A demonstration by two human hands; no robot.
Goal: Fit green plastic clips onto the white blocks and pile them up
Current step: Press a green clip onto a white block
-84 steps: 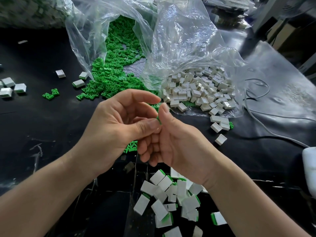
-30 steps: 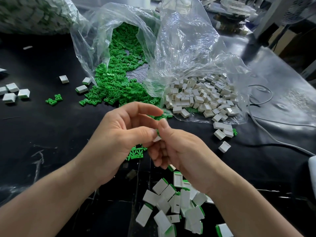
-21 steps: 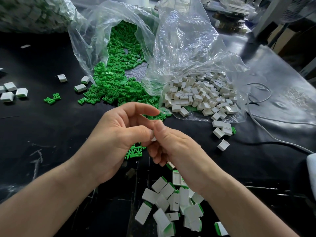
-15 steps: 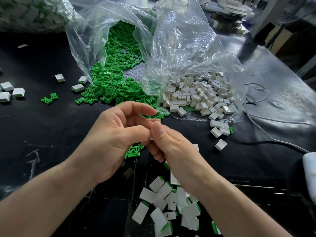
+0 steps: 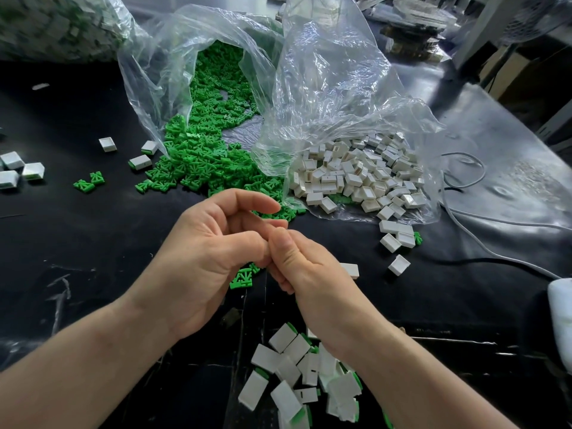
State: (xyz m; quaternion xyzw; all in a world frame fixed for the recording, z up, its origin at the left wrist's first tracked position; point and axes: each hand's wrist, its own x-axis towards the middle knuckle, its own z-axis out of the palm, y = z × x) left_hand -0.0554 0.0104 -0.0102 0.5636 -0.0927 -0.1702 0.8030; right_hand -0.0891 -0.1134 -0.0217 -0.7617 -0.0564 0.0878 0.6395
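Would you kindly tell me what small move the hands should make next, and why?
Probably lower the right hand and drop what it holds onto the pile of clipped blocks lying just below that wrist. The left hand presses thumb to thumb against it in a tight grip hiding whatever sits between, so the fit seems about finished.

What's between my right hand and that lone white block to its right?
One more white block, partly behind the right hand; otherwise bare black table, in the head view.
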